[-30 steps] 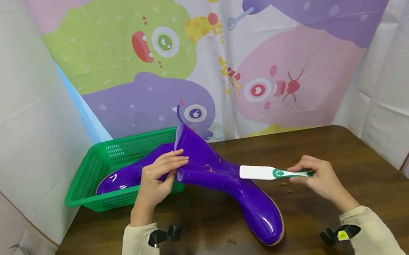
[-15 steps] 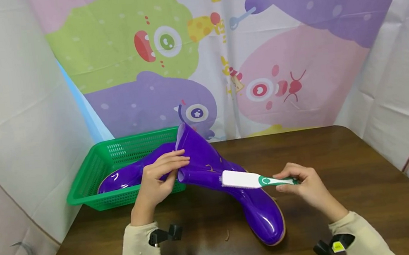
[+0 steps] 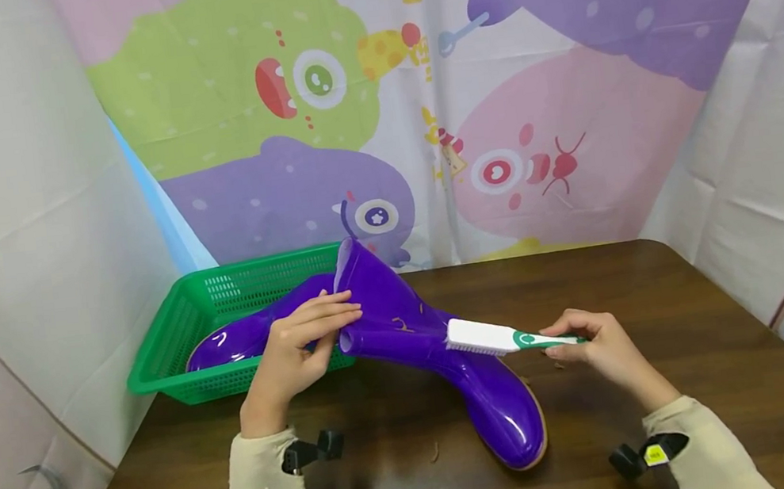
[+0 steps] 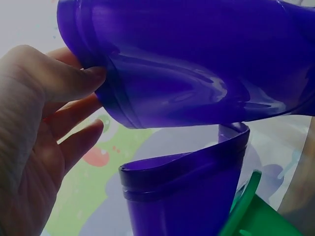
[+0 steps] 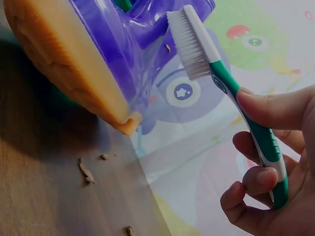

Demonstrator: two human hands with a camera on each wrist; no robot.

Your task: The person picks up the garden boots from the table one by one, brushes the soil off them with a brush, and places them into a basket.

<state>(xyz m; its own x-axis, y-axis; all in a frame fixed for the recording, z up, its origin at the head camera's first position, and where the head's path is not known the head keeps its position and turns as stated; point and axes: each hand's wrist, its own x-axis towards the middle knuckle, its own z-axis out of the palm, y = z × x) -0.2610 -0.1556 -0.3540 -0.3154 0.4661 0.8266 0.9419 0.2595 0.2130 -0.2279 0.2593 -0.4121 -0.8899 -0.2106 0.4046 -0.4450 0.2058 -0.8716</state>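
Two hands busy: left hand [image 3: 294, 356] pinches boot [image 3: 448, 366] rim, right hand [image 3: 600, 346] fingers curl round brush [image 3: 495, 337]; only wrist view shows its bristles [image 5: 189, 46], crumbs [image 5: 86, 172] below.

No readable text, numbers or brand; brush [image 3: 498, 337] handle bears only white ring emblem.

The second boot [image 3: 251, 333] in the green basket [image 3: 166, 344] is partly hidden behind the left hand [image 3: 295, 350]. The head view's near edge cuts off both sleeves. The crumbs [image 3: 434, 452] on the worktop [image 3: 693, 308] are too small to identify.
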